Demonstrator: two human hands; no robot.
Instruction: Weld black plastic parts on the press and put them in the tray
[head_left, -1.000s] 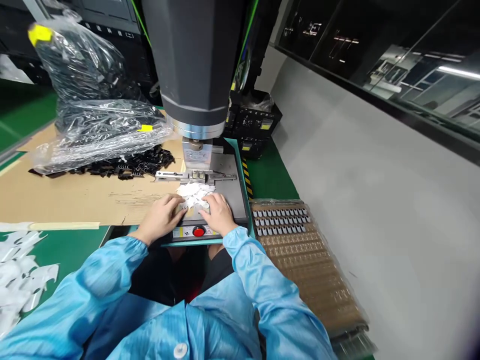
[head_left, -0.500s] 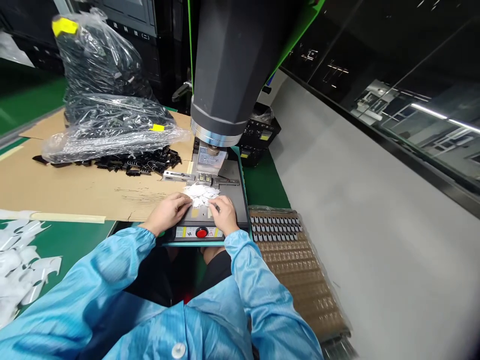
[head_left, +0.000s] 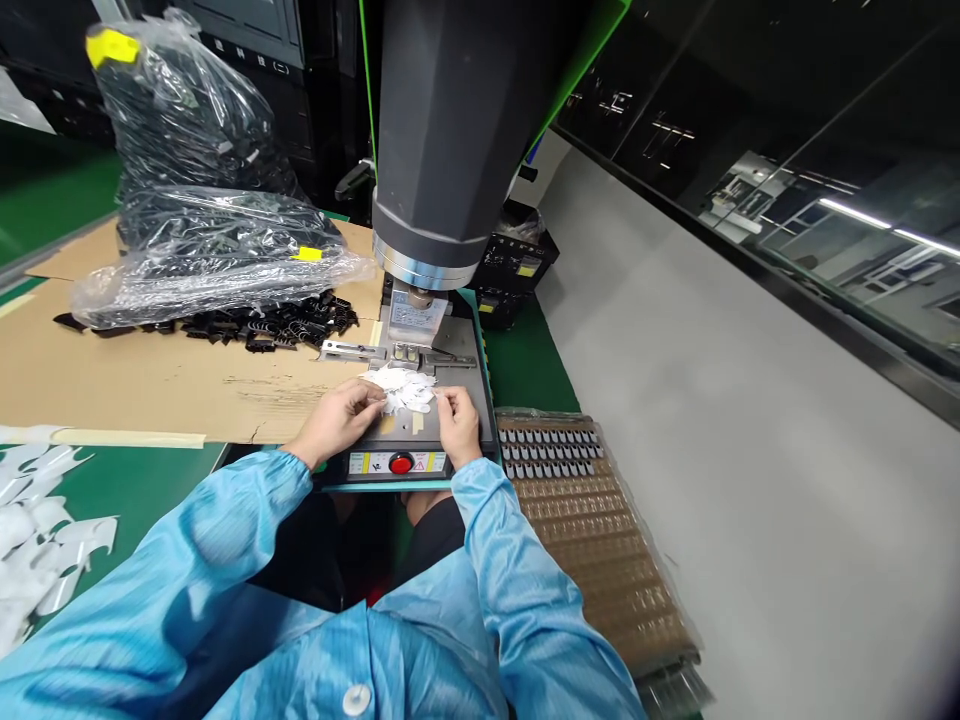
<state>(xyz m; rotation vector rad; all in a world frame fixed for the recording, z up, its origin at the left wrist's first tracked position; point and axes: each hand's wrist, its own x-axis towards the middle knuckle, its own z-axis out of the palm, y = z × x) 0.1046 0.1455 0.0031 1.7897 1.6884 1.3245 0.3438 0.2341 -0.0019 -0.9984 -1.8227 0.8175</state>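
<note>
A loose pile of small white film-like pieces (head_left: 405, 386) lies on the grey metal bed of a press machine, just in front of its metal fixture (head_left: 406, 354). My left hand (head_left: 339, 420) is at the left edge of the pile, thumb and fingers pinched together; what is between them is hidden by the fingers. On the right side, my right hand (head_left: 460, 424) has its fingertips closed on what looks like the end of one white piece. Above the pile hangs the press head (head_left: 420, 312), apart from both hands.
A red button (head_left: 401, 463) sits on the machine's front edge. Black curved parts (head_left: 277, 325) and plastic-wrapped bags (head_left: 225, 240) lie on cardboard (head_left: 187, 390) at left. White cut sheets (head_left: 45, 530) are at far left. A tray (head_left: 585, 540) with rows of grey parts stands at right.
My right hand has moved slightly right, away from the middle of the pile. My left hand stays at the pile's left edge. The whole view has shifted a little.
</note>
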